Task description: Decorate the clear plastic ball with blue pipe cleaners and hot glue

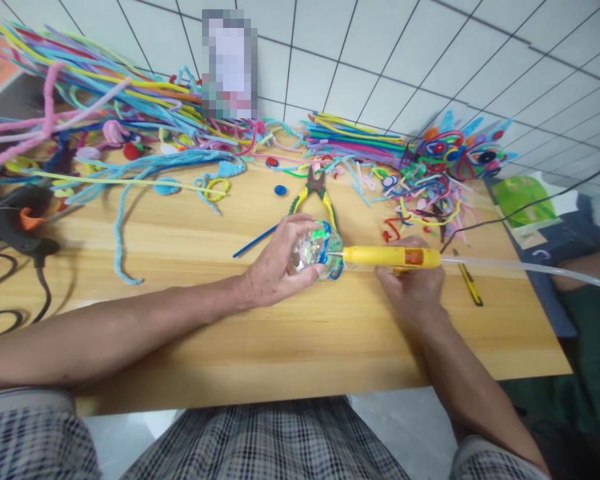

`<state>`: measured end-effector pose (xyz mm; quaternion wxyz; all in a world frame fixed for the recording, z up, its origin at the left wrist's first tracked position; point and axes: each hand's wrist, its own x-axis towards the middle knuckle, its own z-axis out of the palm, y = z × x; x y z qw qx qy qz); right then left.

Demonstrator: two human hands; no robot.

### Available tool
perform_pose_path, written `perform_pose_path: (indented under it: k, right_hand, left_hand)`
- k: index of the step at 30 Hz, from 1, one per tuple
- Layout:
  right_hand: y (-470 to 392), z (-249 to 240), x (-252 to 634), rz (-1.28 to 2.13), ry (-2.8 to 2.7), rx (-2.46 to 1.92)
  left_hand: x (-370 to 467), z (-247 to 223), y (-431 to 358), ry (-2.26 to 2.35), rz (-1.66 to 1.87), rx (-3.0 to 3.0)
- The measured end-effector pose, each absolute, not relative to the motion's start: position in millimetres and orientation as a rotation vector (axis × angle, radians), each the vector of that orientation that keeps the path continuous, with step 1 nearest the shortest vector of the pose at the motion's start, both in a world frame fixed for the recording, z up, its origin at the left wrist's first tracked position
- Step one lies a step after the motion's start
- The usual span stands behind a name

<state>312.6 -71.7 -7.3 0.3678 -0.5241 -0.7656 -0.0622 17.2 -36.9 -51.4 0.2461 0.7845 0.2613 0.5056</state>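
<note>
My left hand [275, 263] is closed around a clear, rounded object [305, 252] with blue and green trim on its right side; what exactly it is, I cannot make out. In my right hand [414, 283] is a yellow hot glue gun [380, 257], its metal nozzle pointing left against the object's trimmed side. A long translucent glue stick [510, 264] runs out of its back end to the right. Just beyond my left hand lie pliers [316, 190] with yellow and black handles. A dark blue stick [255, 241] lies left of them, partly hidden by the hand.
Bundles of pipe cleaners [130, 83] fill the back left, another bundle [355, 140] the back middle. Colourful finished pieces [460, 153] and scraps [430, 197] lie at back right. A yellow utility knife [470, 283] is right of my hand. A black tool [17, 220] with cable stands left; another person's arm [587, 267] shows right.
</note>
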Motion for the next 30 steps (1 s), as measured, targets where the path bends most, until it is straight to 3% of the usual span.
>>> perform_pose_path:
  k: [22, 30]
  right_hand:
    - [-69.7, -9.0, 306.3, -0.266, -1.952, -1.283]
    - [-68.5, -9.1, 305.8, -0.114, -1.869, -1.369]
  left_hand:
    - [14.9, -46.1, -38.2, 0.732, 1.313, 2.12]
    - [14.1, -45.0, -38.9, 0.746, 1.274, 2.021]
